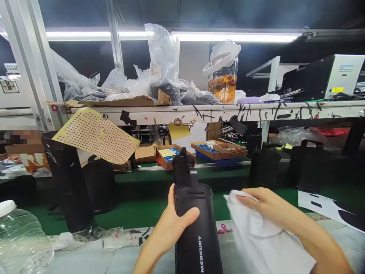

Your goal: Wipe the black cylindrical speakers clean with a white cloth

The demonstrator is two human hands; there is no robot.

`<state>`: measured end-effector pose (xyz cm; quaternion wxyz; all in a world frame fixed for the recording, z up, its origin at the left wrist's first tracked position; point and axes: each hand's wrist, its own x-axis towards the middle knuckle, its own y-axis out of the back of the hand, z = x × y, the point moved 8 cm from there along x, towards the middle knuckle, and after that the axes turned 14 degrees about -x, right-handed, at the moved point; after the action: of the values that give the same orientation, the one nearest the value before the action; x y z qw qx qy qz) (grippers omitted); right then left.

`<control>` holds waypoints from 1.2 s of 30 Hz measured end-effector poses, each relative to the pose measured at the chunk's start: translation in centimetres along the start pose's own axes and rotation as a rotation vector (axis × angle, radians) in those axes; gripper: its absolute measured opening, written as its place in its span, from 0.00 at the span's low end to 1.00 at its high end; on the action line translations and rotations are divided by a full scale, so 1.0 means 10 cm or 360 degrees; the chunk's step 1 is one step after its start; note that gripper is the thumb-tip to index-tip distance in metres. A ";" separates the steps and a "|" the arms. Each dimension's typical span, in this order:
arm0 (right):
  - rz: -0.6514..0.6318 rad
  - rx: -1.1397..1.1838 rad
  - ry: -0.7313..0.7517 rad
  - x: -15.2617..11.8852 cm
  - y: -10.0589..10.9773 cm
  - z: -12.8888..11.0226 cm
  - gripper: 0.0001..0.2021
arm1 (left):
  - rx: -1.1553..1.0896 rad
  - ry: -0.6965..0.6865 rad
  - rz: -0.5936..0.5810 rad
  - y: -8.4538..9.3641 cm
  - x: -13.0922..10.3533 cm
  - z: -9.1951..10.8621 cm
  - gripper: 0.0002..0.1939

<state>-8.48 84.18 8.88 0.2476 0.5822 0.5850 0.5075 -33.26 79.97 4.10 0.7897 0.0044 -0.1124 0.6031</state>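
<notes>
My left hand (178, 224) is wrapped round a black speaker-like device (199, 228) with a top handle and the white word MERKURY down its front. The thumb lies across its face; the other fingers are hidden behind it. To the right, my right hand (258, 201) pinches the upper edge of a white cloth (256, 239) that hangs down, somewhat blurred. The cloth and the device are apart. The device's lower end runs out of the frame.
Past the device runs a green conveyor belt (134, 224) with dark units (265, 167) on it. Cardboard trays (218, 150) stand beyond. Overhead, a shelf (182, 114) carries bags and a jug (224, 82). A sticker sheet (98, 135) hangs left, above a clear plastic bottle (24, 239).
</notes>
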 end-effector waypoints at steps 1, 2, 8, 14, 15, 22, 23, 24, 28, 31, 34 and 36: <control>0.0089 -0.0191 -0.0211 0.00 0.06 0.15 0.19 | 0.0025 0.0014 0.0035 -0.02 -0.01 0.02 0.49; 0.0204 -0.0336 -0.0345 -0.02 0.12 0.20 0.19 | 0.0071 0.0028 0.0083 -0.05 -0.03 0.03 0.48; 0.0536 0.0345 -0.0118 -0.24 0.12 -0.75 0.28 | 0.0607 0.0197 0.0587 -0.30 -0.26 0.14 0.56; 0.0616 0.1194 -0.0023 -0.26 -0.03 -1.04 0.23 | 0.0762 0.0191 0.0407 -0.26 -0.39 0.26 0.58; 0.0650 0.1361 -0.0013 -0.25 -0.04 -1.00 0.21 | 0.0714 0.0124 0.0336 -0.22 -0.36 0.27 0.55; 0.0859 0.1749 0.0247 -0.26 -0.01 -0.90 0.14 | -0.0407 -0.0449 -0.0406 -0.34 -0.13 0.24 0.54; 0.0806 0.1680 0.0301 -0.22 -0.01 -0.92 0.15 | -0.0426 -0.0470 -0.0365 -0.34 -0.10 0.21 0.51; 0.0710 0.1568 0.0345 -0.17 -0.01 -0.95 0.17 | -0.0383 -0.0494 -0.0285 -0.32 -0.07 0.18 0.49; 0.0357 0.0928 0.0326 -0.04 0.03 -0.82 0.25 | -0.0213 -0.0542 -0.0065 -0.25 0.00 0.15 0.49; 0.0406 0.0483 0.0191 -0.17 0.20 -0.57 0.19 | -0.0200 -0.0514 0.0011 -0.22 0.01 0.16 0.52; 0.0881 0.0131 0.0136 -0.45 0.48 -0.54 0.17 | -0.0172 -0.0486 0.0097 -0.22 0.01 0.16 0.53; 0.1128 -0.0079 0.0375 -0.61 0.54 -0.82 0.12 | -0.0135 -0.0460 0.0123 -0.27 0.00 0.14 0.55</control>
<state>-12.13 74.96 14.74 0.0015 0.6800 0.3592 0.6392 -30.97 78.99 5.81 0.7410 0.0534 -0.2504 0.6207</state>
